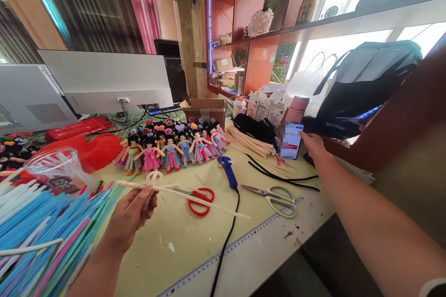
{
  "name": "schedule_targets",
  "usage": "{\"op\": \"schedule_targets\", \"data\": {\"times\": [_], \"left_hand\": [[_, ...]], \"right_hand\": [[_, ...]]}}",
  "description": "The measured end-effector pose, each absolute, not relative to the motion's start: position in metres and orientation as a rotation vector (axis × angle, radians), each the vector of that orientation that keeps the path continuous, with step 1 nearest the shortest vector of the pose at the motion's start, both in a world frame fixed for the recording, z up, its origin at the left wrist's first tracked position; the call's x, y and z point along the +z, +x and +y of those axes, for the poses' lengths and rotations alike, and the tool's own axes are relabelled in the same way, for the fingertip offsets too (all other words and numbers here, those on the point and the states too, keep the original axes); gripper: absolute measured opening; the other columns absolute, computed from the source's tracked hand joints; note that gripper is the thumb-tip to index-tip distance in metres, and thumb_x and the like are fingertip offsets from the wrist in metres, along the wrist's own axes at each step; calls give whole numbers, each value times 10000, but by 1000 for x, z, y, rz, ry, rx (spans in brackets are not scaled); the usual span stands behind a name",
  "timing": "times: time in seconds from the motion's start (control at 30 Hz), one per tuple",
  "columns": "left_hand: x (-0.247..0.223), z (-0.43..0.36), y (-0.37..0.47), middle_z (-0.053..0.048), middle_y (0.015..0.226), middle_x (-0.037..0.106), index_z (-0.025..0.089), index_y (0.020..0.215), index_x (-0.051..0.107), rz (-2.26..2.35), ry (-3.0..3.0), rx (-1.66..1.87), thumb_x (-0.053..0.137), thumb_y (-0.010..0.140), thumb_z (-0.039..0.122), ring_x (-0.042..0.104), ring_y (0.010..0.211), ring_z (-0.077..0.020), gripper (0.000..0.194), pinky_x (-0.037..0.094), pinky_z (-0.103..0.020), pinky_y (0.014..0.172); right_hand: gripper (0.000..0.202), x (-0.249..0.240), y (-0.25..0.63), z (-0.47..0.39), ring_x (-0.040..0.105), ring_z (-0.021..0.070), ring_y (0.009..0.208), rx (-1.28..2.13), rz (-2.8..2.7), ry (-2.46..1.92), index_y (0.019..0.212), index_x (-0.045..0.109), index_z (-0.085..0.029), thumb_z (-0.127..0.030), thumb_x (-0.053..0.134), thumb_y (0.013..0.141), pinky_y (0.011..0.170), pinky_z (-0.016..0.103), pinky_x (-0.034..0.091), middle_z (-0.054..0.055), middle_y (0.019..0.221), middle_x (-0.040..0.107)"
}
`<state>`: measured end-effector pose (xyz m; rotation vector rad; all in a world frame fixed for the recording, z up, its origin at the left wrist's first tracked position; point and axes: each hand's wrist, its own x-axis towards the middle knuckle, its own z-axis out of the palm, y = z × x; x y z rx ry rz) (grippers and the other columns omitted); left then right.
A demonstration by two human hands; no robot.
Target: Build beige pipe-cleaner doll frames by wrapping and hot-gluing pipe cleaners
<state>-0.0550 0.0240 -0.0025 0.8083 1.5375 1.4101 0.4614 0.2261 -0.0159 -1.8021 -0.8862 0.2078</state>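
Observation:
My left hand (134, 211) pinches a cream pipe-cleaner piece (155, 181), which has a small loop on top and a long end reaching right over the table. Below that end lie red-handled scissors (201, 201). At the right back, my right hand (313, 145) has its fingers closed at the right edge of an upright phone (291, 141) with a lit screen. Between the hands are a blue glue gun (227, 172) with a black cord and pale-green-handled scissors (281, 198).
Several small dolls (170, 151) stand behind the scissors. Coloured pipe cleaners (52, 236) cover the left side, near a clear plastic cup (52, 164). A measuring tape (230, 247) runs along the front edge. Black and cream pipe cleaners (252, 141) lie beside the phone.

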Motion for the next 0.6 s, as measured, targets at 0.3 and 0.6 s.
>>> {"op": "schedule_targets", "data": {"times": [0.3,0.6], "left_hand": [[-10,28,-57,27,569,604,189,715,607,1527,772,1372,814,495,495,478,480,-76,430,366,-164,418],[-13,26,-55,14,559,587,168,673,594,1427,978,1390,783,523,623,483,474,-92,515,352,-203,422]], "right_hand": [[251,-11,459,230,633,252,761,181,-740,-1803,824,698,-107,-342,657,748,682,348,485,135,780,684],[232,-6,383,182,618,170,688,551,-1273,-1616,848,706,-178,-376,689,728,618,274,501,37,758,681]]}}
